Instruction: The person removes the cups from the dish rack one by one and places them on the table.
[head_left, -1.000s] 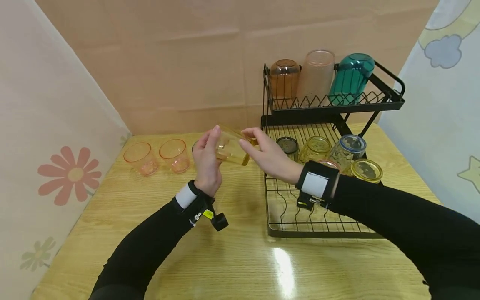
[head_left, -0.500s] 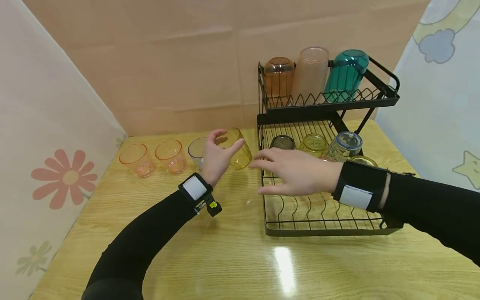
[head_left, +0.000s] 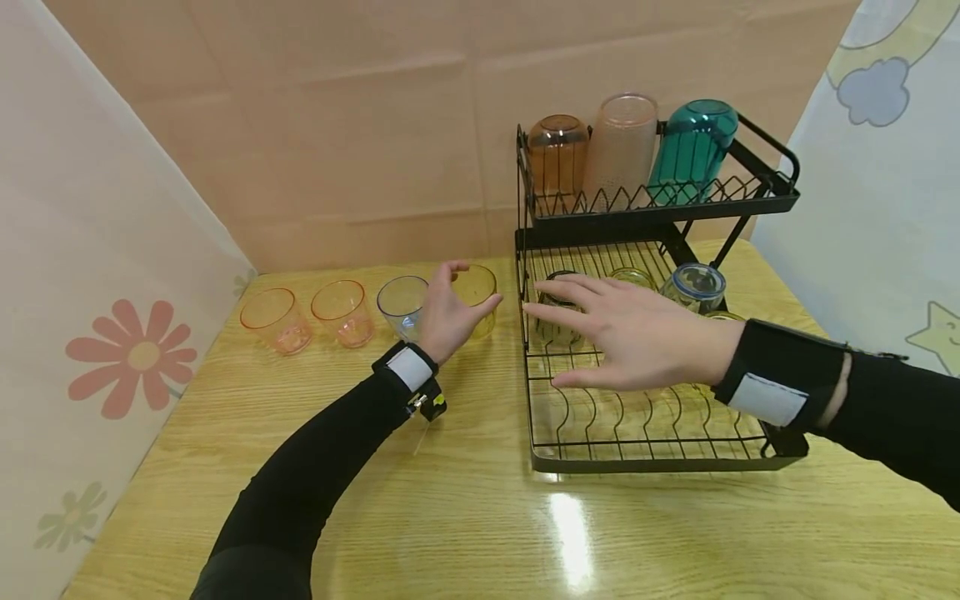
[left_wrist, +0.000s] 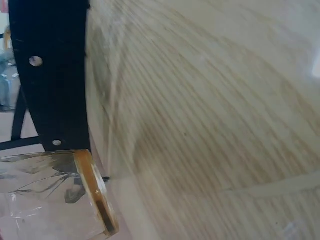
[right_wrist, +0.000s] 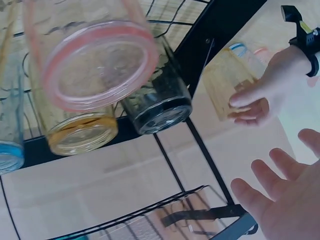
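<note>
My left hand point(head_left: 444, 323) curls its thumb and fingers around a clear yellow glass point(head_left: 478, 287), which stands upright on the table at the right end of a row of glasses. In the right wrist view, the thumb and fingers of that hand overlap the side of the same glass point(right_wrist: 218, 82). The left wrist view shows only part of the yellow glass point(left_wrist: 47, 200), at its lower left. My right hand point(head_left: 637, 337) holds nothing, fingers spread, over the left part of the black dish rack point(head_left: 660, 465). It partly hides a dark grey glass point(head_left: 551, 287).
Left of the yellow glass stand a blue-rimmed glass point(head_left: 402, 300) and two orange-rimmed glasses, one point(head_left: 341, 312) beside it. The lower tier carries several upturned glasses, including a blue-rimmed one point(head_left: 693, 287). Above are a brown glass point(head_left: 557, 158), a pink glass point(head_left: 621, 150) and a teal glass point(head_left: 693, 146).
The yellow glass has gone from tilted between both hands to upright on the table, with my left hand around it. My right hand has let go and moved right over the rack.
</note>
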